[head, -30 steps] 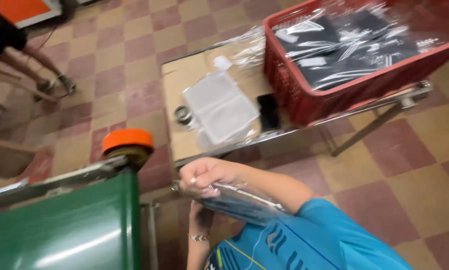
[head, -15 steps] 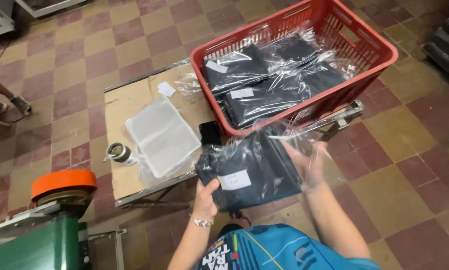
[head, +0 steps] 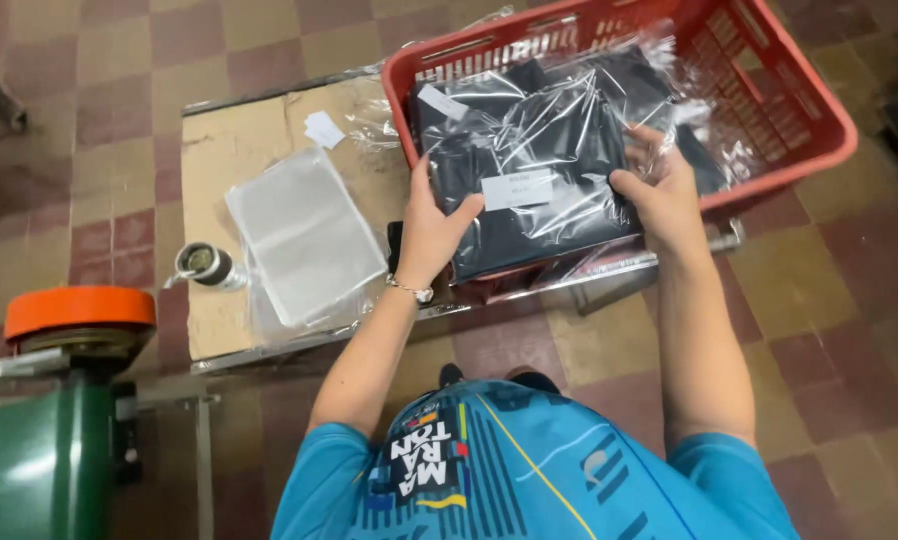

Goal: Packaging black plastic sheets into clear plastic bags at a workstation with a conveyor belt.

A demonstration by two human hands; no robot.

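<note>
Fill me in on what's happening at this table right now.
A person in a blue shirt holds a clear plastic bag with a dark folded garment in both hands, the left hand on its left edge and the right hand on its right edge. The bag is over the near rim of a red plastic basket that already holds similar bagged garments. Beside it, on a cardboard-covered table, lie a stack of empty clear bags and a small tape roll.

A clear plastic package (head: pixel 534 175) holding a dark folded garment sits at the near edge of the red basket (head: pixel 799 100), with a small white rectangular label (head: pixel 517 188) on its front. Another white label (head: pixel 441 101) shows on a similar dark package behind it. Flat empty clear bags (head: pixel 304 235) lie on the counter (head: pixel 219 150), a small white tag (head: pixel 323 129) beside them.
</note>
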